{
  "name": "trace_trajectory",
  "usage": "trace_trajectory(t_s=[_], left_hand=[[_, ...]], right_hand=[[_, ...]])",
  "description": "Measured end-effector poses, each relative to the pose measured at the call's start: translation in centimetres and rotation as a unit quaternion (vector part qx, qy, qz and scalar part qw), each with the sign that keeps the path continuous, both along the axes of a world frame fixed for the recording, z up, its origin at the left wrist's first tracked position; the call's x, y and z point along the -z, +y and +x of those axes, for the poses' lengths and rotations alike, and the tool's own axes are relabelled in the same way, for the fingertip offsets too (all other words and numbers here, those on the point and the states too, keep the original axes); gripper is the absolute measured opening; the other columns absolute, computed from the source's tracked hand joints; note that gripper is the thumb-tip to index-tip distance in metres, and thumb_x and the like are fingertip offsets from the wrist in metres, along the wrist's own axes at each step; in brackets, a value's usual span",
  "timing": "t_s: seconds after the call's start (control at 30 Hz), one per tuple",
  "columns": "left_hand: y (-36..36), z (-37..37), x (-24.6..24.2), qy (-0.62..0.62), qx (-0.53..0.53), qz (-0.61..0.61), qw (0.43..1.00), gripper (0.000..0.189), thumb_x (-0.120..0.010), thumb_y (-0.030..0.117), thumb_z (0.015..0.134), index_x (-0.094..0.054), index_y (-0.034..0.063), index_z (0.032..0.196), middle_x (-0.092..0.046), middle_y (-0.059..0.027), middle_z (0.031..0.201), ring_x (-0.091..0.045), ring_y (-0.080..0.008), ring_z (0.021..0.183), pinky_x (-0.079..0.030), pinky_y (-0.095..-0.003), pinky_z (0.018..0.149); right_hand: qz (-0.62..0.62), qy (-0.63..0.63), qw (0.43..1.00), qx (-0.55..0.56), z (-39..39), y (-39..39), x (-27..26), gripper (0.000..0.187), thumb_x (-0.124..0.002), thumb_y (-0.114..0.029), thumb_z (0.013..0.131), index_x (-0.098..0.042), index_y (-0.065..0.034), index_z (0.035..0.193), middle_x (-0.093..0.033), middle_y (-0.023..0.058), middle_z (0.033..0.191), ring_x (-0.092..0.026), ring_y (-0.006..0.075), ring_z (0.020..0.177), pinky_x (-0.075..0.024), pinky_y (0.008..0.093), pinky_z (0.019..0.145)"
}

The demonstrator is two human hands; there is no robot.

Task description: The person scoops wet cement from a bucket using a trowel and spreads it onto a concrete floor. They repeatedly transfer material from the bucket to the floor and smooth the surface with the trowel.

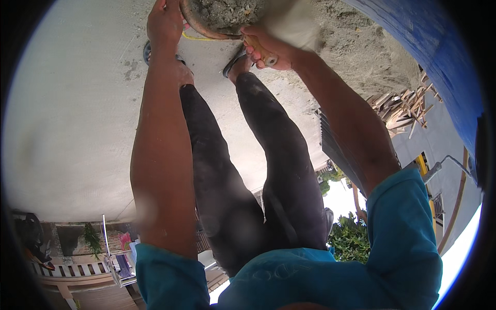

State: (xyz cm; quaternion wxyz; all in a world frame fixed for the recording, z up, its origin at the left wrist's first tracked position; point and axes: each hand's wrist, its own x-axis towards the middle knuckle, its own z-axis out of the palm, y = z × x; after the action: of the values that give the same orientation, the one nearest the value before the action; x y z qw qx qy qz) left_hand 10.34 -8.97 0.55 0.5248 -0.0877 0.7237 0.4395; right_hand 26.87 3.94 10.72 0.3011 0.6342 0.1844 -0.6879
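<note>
A round container [201, 26] with a worn brown rim stands at the top of the view, cut off by the picture's edge. Grey, lumpy mortar mix [228, 15] fills what shows of it. My left hand [166, 23] grips its rim on the left side, the fingertips partly hidden. Wrapped around a wooden tool handle [264, 52] is my right hand [271, 48], close to the container's near right edge. The working end of that tool cannot be made out. A yellow cord [197, 38] lies along the bottom of the rim.
A heap of grey sand [356, 50] lies to the right, beside a blue sheet [434, 50]. Broken wood pieces [403, 108] are piled beyond it. My sandalled feet [236, 64] stand on the concrete floor [85, 108] just behind the container. A paint roller [434, 170] shows at right.
</note>
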Motion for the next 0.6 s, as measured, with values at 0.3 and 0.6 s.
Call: trace_trajectory(t_s=[0.3,0.6], left_hand=[[0.5,0.1,-1.7,-0.009,-0.025,0.012,1.0,0.036,-0.051,0.034,0.101,-0.062,0.0037,0.119,-0.064,-0.0036,0.096,-0.064,-0.0127,0.087,-0.058,-0.0302,0.075],[-1.6,-2.2,-3.5,-0.016,0.069,-0.02,0.997,0.047,-0.054,0.034,0.101,-0.053,-0.0006,0.132,-0.062,-0.0109,0.117,-0.061,-0.019,0.105,-0.052,-0.0309,0.083]], right_hand=[[-0.166,0.114,0.676,0.708,-7.6,-0.1,4.4,0.019,-0.051,-0.018,0.096,-0.051,-0.0039,0.084,-0.054,0.0033,0.067,-0.053,0.0147,0.054,-0.0484,0.0283,0.05],[-0.249,0.136,0.613,0.738,5.2,7.4,2.3,0.021,-0.053,-0.01,0.094,-0.054,0.0064,0.107,-0.059,0.0126,0.079,-0.056,0.0152,0.041,-0.0543,0.0226,0.035]])
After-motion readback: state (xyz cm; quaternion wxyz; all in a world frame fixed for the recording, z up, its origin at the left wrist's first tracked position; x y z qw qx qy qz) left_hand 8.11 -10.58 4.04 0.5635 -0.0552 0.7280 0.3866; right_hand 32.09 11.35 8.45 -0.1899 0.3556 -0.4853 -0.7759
